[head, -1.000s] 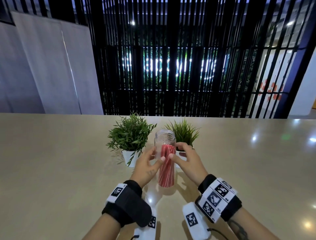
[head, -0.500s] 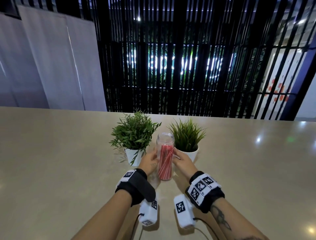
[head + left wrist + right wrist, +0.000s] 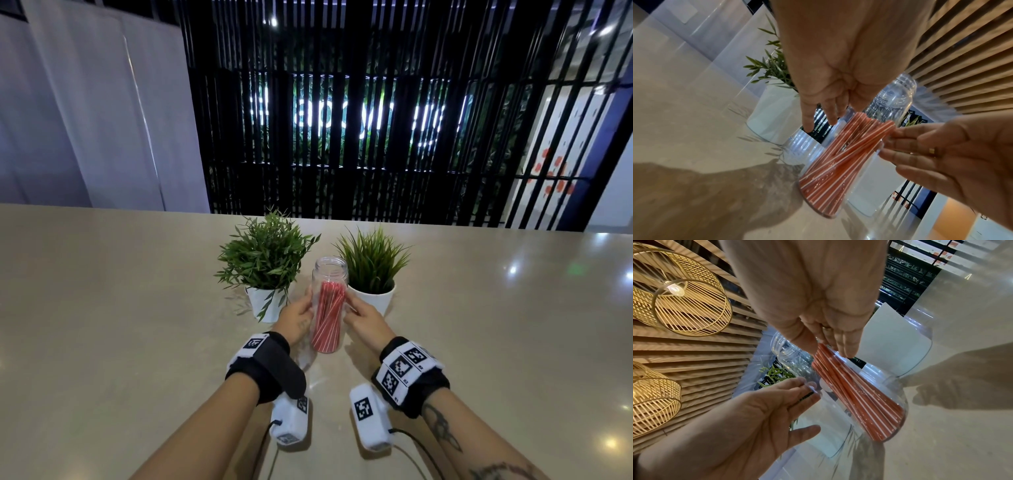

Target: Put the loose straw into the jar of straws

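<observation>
A glossy beige tabletop (image 3: pixel 102 325) fronts a black slatted screen (image 3: pixel 342 102). Near its far edge, a clear jar (image 3: pixel 329 301) holds red-striped straws (image 3: pixel 325 325) between two white-potted plants (image 3: pixel 267 253). The left hand (image 3: pixel 296 322) and right hand (image 3: pixel 368 322) flank it with relaxed, straight fingers.

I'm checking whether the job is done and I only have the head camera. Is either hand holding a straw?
Observer: No. The wrist views show both palms bare. The right hand has straight fingers laid against the wall of the jar.
Operator: And the left?
Observer: The left hand is flat too, with its fingertips at the glass. I can't tell whether they touch it.
Operator: Any straw outside?
Observer: None shows. The straws all lean inside the jar, with their tops below its neck.
</observation>
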The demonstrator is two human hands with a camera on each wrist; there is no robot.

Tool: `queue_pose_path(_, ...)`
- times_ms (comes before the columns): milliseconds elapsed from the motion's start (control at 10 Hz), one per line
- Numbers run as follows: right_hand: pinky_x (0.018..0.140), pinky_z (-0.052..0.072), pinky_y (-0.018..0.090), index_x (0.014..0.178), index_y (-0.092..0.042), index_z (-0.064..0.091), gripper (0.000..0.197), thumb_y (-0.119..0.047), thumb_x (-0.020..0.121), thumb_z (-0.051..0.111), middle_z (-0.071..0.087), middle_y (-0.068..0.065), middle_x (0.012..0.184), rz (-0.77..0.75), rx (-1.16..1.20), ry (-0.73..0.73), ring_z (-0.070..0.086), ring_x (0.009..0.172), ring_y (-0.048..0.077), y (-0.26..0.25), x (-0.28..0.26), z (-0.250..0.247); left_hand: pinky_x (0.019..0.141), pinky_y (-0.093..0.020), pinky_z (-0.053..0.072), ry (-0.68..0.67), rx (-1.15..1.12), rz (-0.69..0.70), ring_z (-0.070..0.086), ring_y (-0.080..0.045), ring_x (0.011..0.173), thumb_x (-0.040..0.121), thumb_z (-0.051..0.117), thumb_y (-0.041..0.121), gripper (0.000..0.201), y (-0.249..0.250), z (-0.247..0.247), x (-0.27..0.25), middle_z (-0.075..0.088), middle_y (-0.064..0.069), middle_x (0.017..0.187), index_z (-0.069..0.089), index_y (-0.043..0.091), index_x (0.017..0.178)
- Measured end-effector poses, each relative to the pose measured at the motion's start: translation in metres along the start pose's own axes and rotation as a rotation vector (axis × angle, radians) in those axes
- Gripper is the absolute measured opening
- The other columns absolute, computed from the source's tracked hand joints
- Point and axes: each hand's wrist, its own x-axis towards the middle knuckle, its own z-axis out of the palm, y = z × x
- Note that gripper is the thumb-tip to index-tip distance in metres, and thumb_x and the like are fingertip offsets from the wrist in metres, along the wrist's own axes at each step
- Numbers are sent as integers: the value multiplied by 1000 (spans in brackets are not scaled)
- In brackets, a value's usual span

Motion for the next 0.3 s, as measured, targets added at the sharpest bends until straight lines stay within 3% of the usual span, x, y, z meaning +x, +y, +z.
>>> queue_pose_path(100,110,36,41,137,-16,42,47,-8,91,46,53,11,136,10,8,6,48,126,24,0,2,-1,88,-9,38,-33,77,-15,49,-5,111,95,35,10,40,3,1,-2,47,-4,125,32,12,135)
queue_pose_path(200,102,44,43,134,-18,44,44,-10,91,46,56,12,133,13,47,-2,56,116,23,5,8,0,98,-25,30,-46,151,-4,38,-15,122,93,37,8,52,5,1,-4,41,-13,137,17,12,141)
queue_pose_path(300,88,49,33,135,-17,43,46,-8,91,44,55,12,132,34,79,-2,58,98,15,6,12,1,104,-30,29,-16,187,40,38,-21,127,92,38,5,51,8,2,-7,38,-16,142,20,10,140)
